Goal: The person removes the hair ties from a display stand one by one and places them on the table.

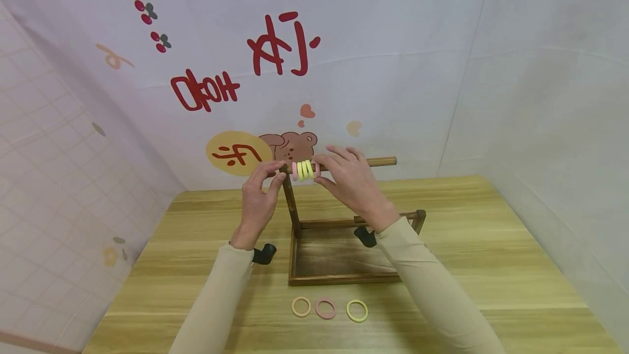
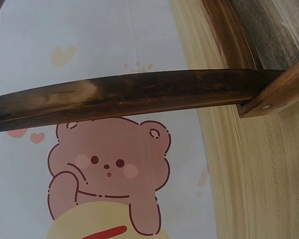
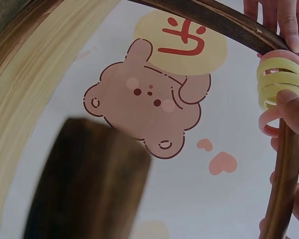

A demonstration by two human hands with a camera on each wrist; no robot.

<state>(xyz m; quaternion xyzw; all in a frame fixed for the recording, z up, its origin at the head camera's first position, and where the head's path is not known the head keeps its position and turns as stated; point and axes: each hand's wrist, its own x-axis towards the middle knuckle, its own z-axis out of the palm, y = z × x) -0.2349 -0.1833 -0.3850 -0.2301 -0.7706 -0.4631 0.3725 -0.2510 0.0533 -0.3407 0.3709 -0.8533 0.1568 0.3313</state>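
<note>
A wooden stand has an upright post [image 1: 291,201] and a horizontal bar [image 1: 385,161] reaching right from its top. Several yellow rings [image 1: 305,170] sit side by side on the bar, with a pink ring [image 1: 295,171] at the post end. My left hand [image 1: 257,204] pinches the corner where post and bar meet, thumb below and fingers above. Another pink ring [image 3: 269,122] circles the bar at the outer end of the row. My right hand [image 1: 355,183] grips this ring between thumb and fingers, the thumb lapping the nearest yellow ring.
The stand's framed wooden base [image 1: 339,255] rests on the table [image 1: 196,266], with a shorter post [image 1: 419,220] at its right. In front lie an orange-yellow ring [image 1: 301,307], a pink ring [image 1: 326,308] and a yellow ring [image 1: 357,311]. A printed curtain [image 1: 393,70] hangs behind.
</note>
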